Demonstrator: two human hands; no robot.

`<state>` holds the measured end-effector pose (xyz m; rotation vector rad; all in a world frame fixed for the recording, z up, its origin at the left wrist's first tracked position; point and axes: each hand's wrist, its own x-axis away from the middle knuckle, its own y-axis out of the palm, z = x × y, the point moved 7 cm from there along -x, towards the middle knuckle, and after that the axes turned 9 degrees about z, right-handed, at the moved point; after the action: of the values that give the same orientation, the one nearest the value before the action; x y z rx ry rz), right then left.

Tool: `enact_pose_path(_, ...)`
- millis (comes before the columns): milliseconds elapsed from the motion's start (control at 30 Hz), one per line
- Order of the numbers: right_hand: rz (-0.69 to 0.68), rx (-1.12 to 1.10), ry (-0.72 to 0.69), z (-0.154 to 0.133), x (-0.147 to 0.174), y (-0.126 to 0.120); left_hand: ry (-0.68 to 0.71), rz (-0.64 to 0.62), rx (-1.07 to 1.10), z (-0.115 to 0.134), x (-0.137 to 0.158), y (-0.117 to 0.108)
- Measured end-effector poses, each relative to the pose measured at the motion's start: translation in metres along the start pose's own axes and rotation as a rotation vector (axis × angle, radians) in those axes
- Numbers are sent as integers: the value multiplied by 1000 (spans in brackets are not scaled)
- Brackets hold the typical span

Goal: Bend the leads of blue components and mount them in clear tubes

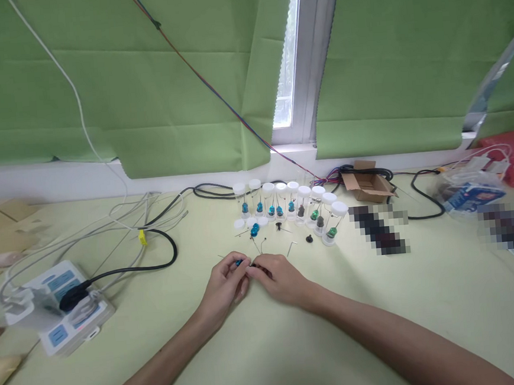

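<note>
My left hand [223, 283] is closed, its thumb and fingers pinching a small shiny blue part [239, 263]. A thin wire-like shaft sticks out to the left of that hand. Against it, fingertip to fingertip, my right hand [282, 278] is closed on a tiny dark piece [252, 265], mostly hidden by the fingers. Just beyond the hands lie another blue part [254, 230], a black part [278, 226], a second black part [309, 239] and a small L-shaped hex key [291, 248]. Loose white caps [239, 224] rest behind these.
Several clear vials [330, 234] with white lids, holding blue, grey or green parts, stand in a row at the back. An open cardboard box [367, 185] sits to their right. On the left are a power strip [70, 308] and tangled cables [151, 266].
</note>
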<state>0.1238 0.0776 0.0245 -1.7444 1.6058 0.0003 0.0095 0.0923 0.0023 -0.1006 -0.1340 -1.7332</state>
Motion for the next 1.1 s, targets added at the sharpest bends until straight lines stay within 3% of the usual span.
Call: enact_pose_path(1100,-6,21,-10,-1,0,0,33,19,-29,0,-2,-1)
